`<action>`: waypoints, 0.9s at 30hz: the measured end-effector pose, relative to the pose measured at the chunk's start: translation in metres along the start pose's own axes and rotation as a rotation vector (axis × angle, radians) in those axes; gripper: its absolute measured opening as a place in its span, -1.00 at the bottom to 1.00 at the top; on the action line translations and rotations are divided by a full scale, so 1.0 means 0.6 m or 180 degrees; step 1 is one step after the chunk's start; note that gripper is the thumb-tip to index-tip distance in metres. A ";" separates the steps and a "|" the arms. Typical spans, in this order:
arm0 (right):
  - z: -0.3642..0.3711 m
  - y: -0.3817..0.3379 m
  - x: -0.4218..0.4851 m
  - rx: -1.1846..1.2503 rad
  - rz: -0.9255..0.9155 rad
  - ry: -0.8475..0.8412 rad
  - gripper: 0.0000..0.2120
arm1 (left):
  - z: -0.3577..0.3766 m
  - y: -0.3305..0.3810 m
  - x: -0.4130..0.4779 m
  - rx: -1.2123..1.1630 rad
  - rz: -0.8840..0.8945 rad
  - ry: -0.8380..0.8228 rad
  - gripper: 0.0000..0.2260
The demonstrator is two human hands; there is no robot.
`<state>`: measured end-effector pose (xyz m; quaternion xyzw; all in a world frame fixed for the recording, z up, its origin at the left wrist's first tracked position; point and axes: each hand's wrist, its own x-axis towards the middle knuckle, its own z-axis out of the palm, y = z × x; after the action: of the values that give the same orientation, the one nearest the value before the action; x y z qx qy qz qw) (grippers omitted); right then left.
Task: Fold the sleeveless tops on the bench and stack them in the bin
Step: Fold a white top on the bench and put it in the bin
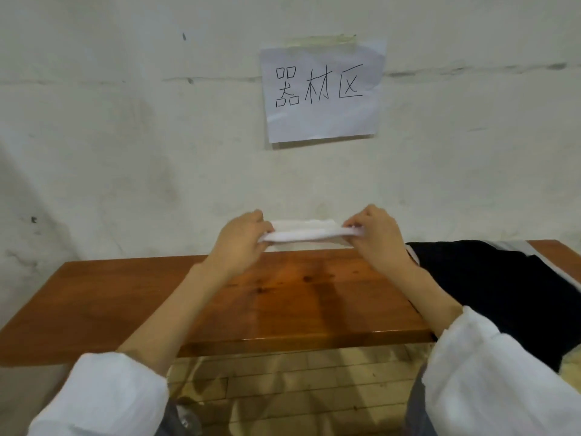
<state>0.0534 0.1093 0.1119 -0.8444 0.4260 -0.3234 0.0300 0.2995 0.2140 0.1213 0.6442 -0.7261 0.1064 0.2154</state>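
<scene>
Hands level above bench (157, 297): left hand (239, 243) and right hand (377, 237) each pinch one end of white top (308, 232), held taut and clear of bench (folded into a narrow band). Black garment (490, 284) lies on bench, right end. Bin not visible.

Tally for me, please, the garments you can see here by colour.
white top, pinched between the left hand and the right hand above the bench: 1
black garment, lying on the bench's right end: 1
pale grey strip along the black one's far edge, possibly only trim: 1
Total: 3, or 2 if the strip is trim
</scene>
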 end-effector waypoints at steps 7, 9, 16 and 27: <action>0.118 0.038 -0.202 -0.0161 0.0373 -0.1835 -0.78 | 0.163 0.022 -0.194 -0.0082 0.0041 -0.1536 -0.60; 0.119 0.045 -0.210 -0.0091 0.0378 -0.1939 -0.74 | 0.166 0.022 -0.206 -0.0250 -0.0143 -0.1552 -0.57; 0.132 0.073 -0.140 0.0388 0.1188 -0.1229 -0.78 | 0.167 -0.001 -0.162 -0.1186 -0.1191 -0.1396 -0.82; 0.247 0.083 -0.004 0.0534 0.1416 -0.1316 -0.66 | 0.265 -0.073 -0.047 -0.1023 -0.2721 -0.0020 -0.74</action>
<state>0.1022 0.0463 -0.0223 -0.7730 0.5570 -0.1644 0.2555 0.3168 0.1639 -0.0371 0.8448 -0.4030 -0.1080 0.3351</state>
